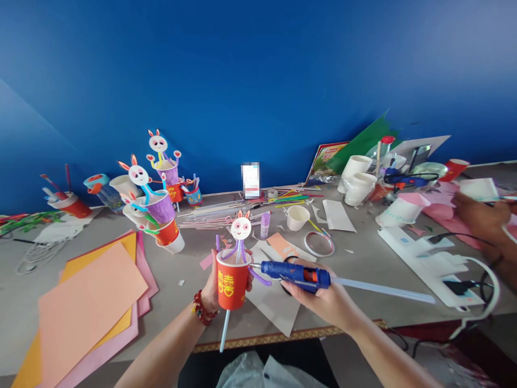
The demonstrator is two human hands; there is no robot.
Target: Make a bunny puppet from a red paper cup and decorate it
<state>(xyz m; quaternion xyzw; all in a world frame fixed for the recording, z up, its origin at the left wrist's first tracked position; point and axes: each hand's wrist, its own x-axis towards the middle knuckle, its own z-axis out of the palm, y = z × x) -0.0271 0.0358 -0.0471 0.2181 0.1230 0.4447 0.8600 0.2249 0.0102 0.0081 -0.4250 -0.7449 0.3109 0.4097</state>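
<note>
My left hand holds the red paper cup with the bunny face over the table. My right hand, apart, grips the blue glue gun, tip by the rim. Looks like gluing, so the cup needs holding still.

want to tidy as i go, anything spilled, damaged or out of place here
Nothing looks spilled, and the red paper cup in the left hand looks undamaged. Most untidy are paper scraps and thin sticks strewn loosely across the table, probably ordinary craft clutter.
</note>
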